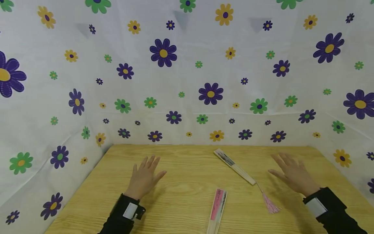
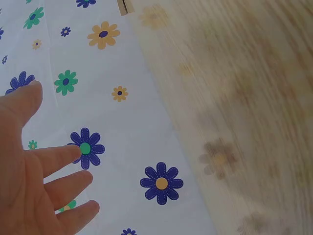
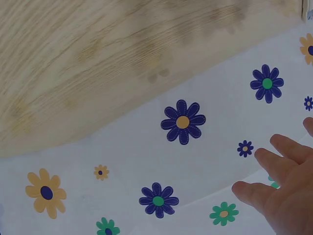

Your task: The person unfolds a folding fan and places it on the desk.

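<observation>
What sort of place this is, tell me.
Likely a staged tabletop booth: flowered sheeting backs and flanks a wooden table, where a tasselled fan and a pink fan lie.

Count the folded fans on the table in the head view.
2. The tasselled fan lies slantwise toward the back of the table, right of centre; the pink-printed fan lies nearer, cut off by the picture's bottom edge. Others may lie outside the frame.
</observation>
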Motion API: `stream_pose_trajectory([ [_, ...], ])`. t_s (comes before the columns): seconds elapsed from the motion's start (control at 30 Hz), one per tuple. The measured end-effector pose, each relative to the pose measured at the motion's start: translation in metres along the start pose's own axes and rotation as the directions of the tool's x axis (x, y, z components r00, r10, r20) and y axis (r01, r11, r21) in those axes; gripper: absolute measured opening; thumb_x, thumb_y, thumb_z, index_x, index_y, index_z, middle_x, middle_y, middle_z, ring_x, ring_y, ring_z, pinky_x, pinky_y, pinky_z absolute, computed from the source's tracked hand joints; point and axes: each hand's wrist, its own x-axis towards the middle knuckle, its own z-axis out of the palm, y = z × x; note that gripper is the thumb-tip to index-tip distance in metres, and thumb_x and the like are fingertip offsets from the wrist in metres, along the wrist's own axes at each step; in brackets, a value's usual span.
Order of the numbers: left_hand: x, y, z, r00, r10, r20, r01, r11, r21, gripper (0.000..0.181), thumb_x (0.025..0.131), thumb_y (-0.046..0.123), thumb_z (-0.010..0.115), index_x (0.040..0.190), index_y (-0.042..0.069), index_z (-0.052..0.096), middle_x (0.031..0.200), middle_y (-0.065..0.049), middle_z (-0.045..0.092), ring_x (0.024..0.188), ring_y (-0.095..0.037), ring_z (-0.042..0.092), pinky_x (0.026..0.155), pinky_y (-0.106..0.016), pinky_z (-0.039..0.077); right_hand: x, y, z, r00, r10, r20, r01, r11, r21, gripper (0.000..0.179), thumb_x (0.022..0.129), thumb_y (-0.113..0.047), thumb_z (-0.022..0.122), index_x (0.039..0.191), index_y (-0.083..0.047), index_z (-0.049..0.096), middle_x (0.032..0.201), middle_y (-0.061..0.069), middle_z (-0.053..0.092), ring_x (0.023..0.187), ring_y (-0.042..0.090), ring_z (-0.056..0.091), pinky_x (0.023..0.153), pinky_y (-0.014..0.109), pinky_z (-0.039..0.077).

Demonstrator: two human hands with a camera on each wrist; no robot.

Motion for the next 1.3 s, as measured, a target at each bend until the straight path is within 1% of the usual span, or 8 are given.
stream_pose_trajectory([
  [0.13,-0.003,0.003,-0.002,1.000,-0.002,-0.004,0.002,1.000,0.006,0.064,0.103,0.040,0.058,0.153,0.002,0.044,0.159,-0.026,0.041,0.150,-0.050,0.032,0.115,-0.081,0.021,0.010,-0.014,0.004,1.000,-0.025,-0.012,0.024,1.000,-0.008,0.071,0.103,-0.046,0.058,0.150,0.005,0.042,0.153,0.040,0.037,0.140,0.061,0.034,0.108,0.086,0.022],
  [0.27,-0.006,0.008,-0.004,1.000,0.007,-0.002,-0.007,1.000,0.015,0.063,0.104,0.040,0.057,0.152,0.002,0.046,0.159,-0.025,0.041,0.150,-0.048,0.032,0.115,-0.081,0.022,0.023,-0.030,0.012,0.998,-0.022,-0.059,0.019,0.998,-0.051,0.068,0.098,-0.035,0.069,0.143,0.011,0.047,0.142,0.040,0.049,0.130,0.059,0.048,0.106,0.076,0.039],
  [0.43,-0.010,0.016,-0.004,0.999,0.036,-0.009,-0.036,0.999,-0.001,0.063,0.103,0.038,0.060,0.152,0.002,0.046,0.159,-0.025,0.041,0.149,-0.047,0.034,0.115,-0.080,0.024,0.043,-0.056,0.020,0.993,0.120,0.012,-0.120,0.993,0.020,0.049,0.091,-0.015,0.076,0.123,0.018,0.060,0.115,0.036,0.067,0.103,0.048,0.068,0.088,0.056,0.060],
  [0.57,-0.014,0.023,-0.002,0.995,0.086,-0.056,-0.085,0.996,0.016,0.064,0.098,0.035,0.068,0.150,0.003,0.048,0.157,-0.024,0.045,0.146,-0.046,0.041,0.112,-0.078,0.032,0.058,-0.074,0.026,0.969,0.219,0.112,-0.228,0.971,0.073,0.035,0.090,-0.013,0.076,0.110,0.015,0.069,0.105,0.030,0.073,0.091,0.039,0.071,0.081,0.049,0.062],
  [0.77,-0.022,0.040,0.003,0.981,0.169,-0.094,-0.163,0.985,0.061,0.061,0.092,0.030,0.076,0.143,0.003,0.056,0.152,-0.021,0.052,0.140,-0.042,0.050,0.109,-0.074,0.040,0.068,-0.091,0.041,0.950,0.284,0.125,-0.295,0.952,0.080,0.032,0.088,-0.020,0.080,0.096,0.010,0.074,0.091,0.021,0.074,0.077,0.029,0.067,0.069,0.041,0.060],
  [0.97,-0.030,0.058,0.010,0.949,0.276,-0.154,-0.263,0.959,0.101,0.046,0.090,0.023,0.079,0.129,0.003,0.066,0.138,-0.018,0.065,0.130,-0.037,0.059,0.106,-0.061,0.051,0.071,-0.093,0.054,0.944,0.302,0.135,-0.313,0.947,0.075,0.027,0.086,-0.018,0.079,0.069,-0.001,0.066,0.058,-0.001,0.042,0.055,0.015,0.044,0.049,0.022,0.029],
  [1.2,-0.035,0.076,0.016,0.878,0.418,-0.233,-0.385,0.906,0.175,0.032,0.084,0.023,0.085,0.110,0.007,0.075,0.117,-0.010,0.074,0.110,-0.024,0.070,0.094,-0.043,0.060,0.075,-0.090,0.063,0.951,0.282,0.127,-0.292,0.954,0.071,0.025,0.084,-0.011,0.079,0.070,0.001,0.062,0.060,-0.001,0.040,0.057,0.015,0.043,0.051,0.022,0.028],
  [1.3,-0.033,0.084,0.018,0.865,0.434,-0.249,-0.403,0.900,0.168,0.027,0.084,0.021,0.085,0.105,0.008,0.076,0.109,-0.008,0.076,0.103,-0.021,0.071,0.091,-0.039,0.060,0.074,-0.091,0.061,0.952,0.285,0.108,-0.298,0.945,0.133,0.024,0.084,-0.010,0.078,0.072,0.004,0.063,0.062,0.001,0.043,0.057,0.015,0.043,0.051,0.022,0.030],
])
